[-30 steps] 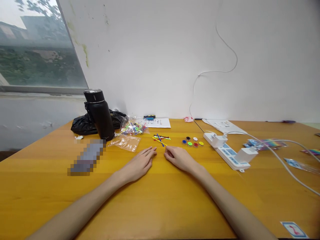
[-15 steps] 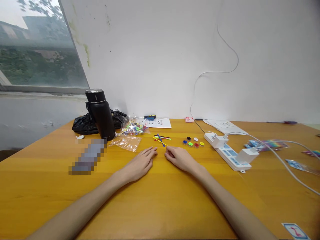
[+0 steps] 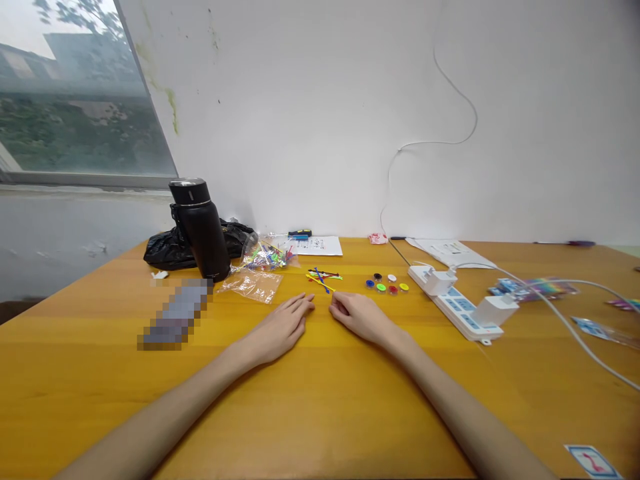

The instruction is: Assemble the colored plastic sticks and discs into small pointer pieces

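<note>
On the desk (image 3: 320,413), sticks (image 3: 321,283) are lying crossed just beyond my left fingers (image 3: 302,305) and right fingers (image 3: 341,309); discs (image 3: 381,288) are sitting to the right, a power strip (image 3: 460,305) farther right, a bottle (image 3: 204,237) left.

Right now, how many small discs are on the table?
6: black and white in back; blue, green, red and yellow in front, all left of the power strip. None appears hidden there.

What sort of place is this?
Perhaps a plain workroom or study: there's a wooden table, a power strip with chargers plugged in, and a window beside a stained white wall.
</note>
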`<state>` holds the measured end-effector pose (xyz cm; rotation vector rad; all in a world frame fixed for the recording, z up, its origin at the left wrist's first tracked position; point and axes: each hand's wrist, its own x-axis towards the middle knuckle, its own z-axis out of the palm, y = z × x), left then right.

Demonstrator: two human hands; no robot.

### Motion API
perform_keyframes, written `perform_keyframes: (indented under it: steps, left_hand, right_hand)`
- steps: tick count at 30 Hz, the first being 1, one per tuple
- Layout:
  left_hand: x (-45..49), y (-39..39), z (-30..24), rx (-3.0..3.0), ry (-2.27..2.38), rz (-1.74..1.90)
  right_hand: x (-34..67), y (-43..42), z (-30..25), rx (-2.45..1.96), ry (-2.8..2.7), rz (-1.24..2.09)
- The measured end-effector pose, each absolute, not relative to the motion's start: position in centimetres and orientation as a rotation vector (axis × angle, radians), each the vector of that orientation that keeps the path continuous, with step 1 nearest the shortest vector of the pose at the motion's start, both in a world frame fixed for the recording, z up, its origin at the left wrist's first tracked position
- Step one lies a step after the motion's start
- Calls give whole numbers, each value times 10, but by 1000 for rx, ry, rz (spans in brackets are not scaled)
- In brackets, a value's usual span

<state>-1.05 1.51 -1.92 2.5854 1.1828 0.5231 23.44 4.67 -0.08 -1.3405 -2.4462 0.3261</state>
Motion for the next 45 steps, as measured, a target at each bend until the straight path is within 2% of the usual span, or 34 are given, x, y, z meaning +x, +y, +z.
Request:
perform_keyframes:
  steps: [8,17,45]
  left_hand:
    - [-11,16,-21,2599,1189,528]
    - [-10,17,-21,2619,1203,516]
    - [-12,17,-22,2616,1173,527]
  right_hand:
    - [236,62,-16,-1311,-2156,332]
    - [234,62,-17,-1327,-2235,229]
    - [241,77,-20,-1445,-2085,205]
